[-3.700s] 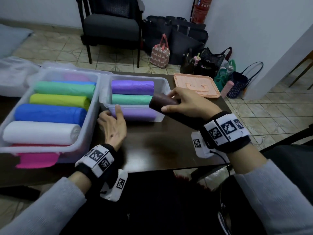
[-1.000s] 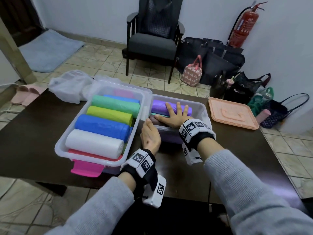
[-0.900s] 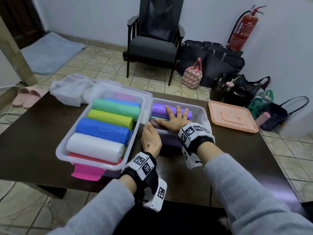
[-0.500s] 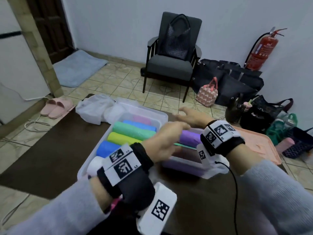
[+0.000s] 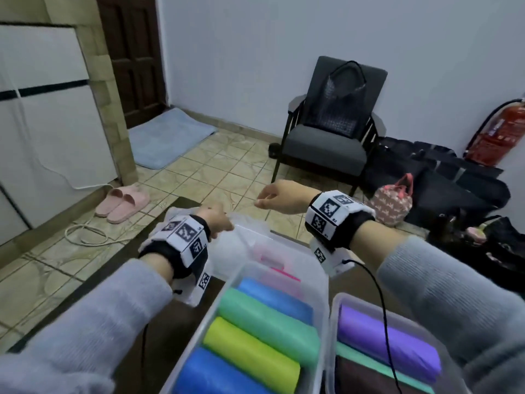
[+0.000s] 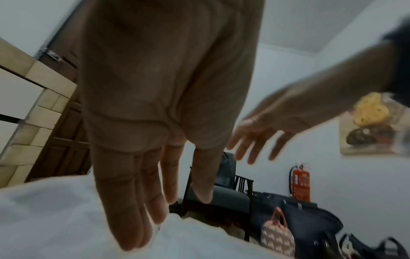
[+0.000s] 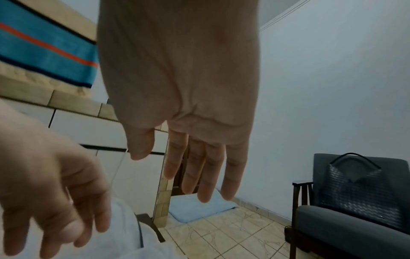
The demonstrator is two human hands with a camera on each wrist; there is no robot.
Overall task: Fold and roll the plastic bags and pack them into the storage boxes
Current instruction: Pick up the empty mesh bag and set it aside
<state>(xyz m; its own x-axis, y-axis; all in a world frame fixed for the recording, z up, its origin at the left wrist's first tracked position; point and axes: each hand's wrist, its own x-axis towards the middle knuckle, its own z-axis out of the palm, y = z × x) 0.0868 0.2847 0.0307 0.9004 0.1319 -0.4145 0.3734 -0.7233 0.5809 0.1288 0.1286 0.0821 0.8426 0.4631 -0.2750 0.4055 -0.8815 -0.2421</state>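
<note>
Both hands reach past the boxes to the table's far end. My left hand (image 5: 224, 226) (image 6: 155, 219) has straight fingers, whose tips lie on the loose white plastic bags (image 5: 230, 245) (image 6: 55, 219). My right hand (image 5: 260, 201) (image 7: 199, 175) hangs in the air above and beyond them, fingers relaxed, holding nothing. The large clear box (image 5: 322, 302) holds blue (image 5: 272, 297), green (image 5: 267, 322) and yellow-green (image 5: 250, 356) rolls. The small clear box (image 5: 333, 351) holds a purple roll (image 5: 389, 339) and a dark brown roll (image 5: 358, 376).
The dark table (image 5: 133, 251) ends just beyond the white bags. Past it are the tiled floor, pink slippers (image 5: 122, 203), a grey armchair (image 5: 326, 149) with a bag on it, dark bags (image 5: 454, 180) and a fire extinguisher (image 5: 500, 135).
Both hands have left the small box, where the dark brown roll now lies, and have reached forward to the white bags at the far end. The head view has lifted.
</note>
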